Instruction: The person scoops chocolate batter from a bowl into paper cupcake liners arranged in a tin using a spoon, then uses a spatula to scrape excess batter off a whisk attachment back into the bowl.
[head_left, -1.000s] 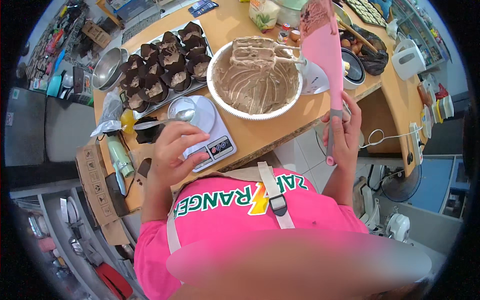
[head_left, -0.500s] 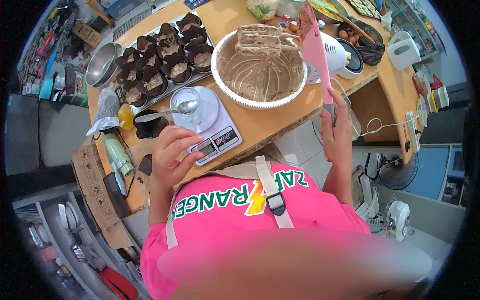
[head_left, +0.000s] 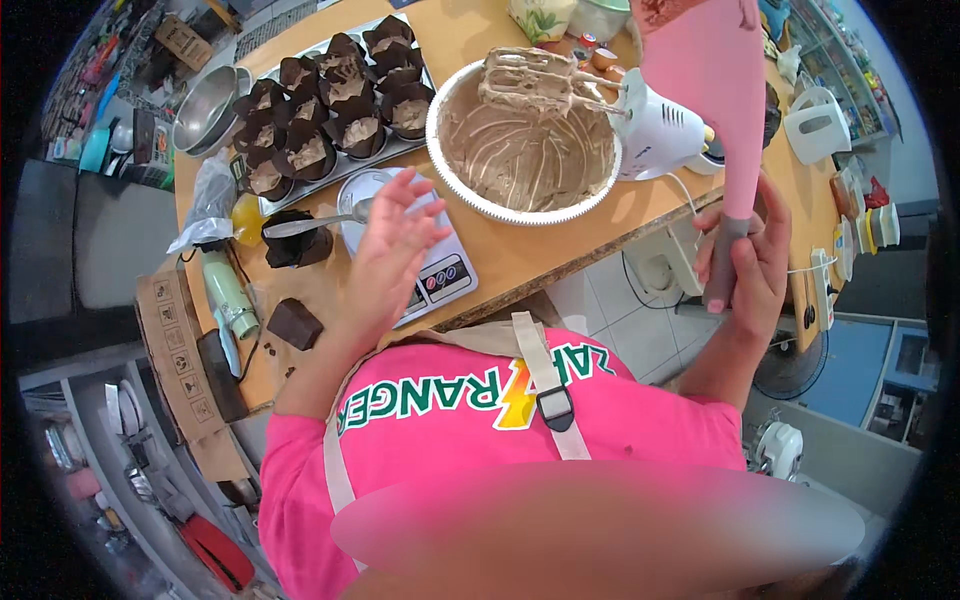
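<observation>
My right hand (head_left: 748, 262) grips the grey handle of a pink spatula (head_left: 712, 90), held upright with brown batter on its blade. My left hand (head_left: 398, 235) is empty, fingers apart, above a white kitchen scale (head_left: 455, 282) and hiding part of it. A small clear glass bowl (head_left: 353, 195) stands on the scale, partly covered by that hand. A metal spoon (head_left: 300, 227) reaches from it over a dark paper cup (head_left: 298, 250). Behind the scale sits a white mixing bowl (head_left: 520, 216) coated inside with brown batter. A white hand mixer (head_left: 655, 130) rests there, its coated beaters over the bowl.
A metal tray (head_left: 432, 78) of several dark paper cups (head_left: 308, 155) with batter stands at the back left. Metal bowls (head_left: 205, 118), a green bottle (head_left: 228, 295) and a dark brown block-shaped piece (head_left: 295, 323) lie leftward. A white cord runs by the table's right edge.
My right hand has brought the spatula to the right and nearer the camera. My left hand has moved up and right from the scale's front edge, and its fingers have spread.
</observation>
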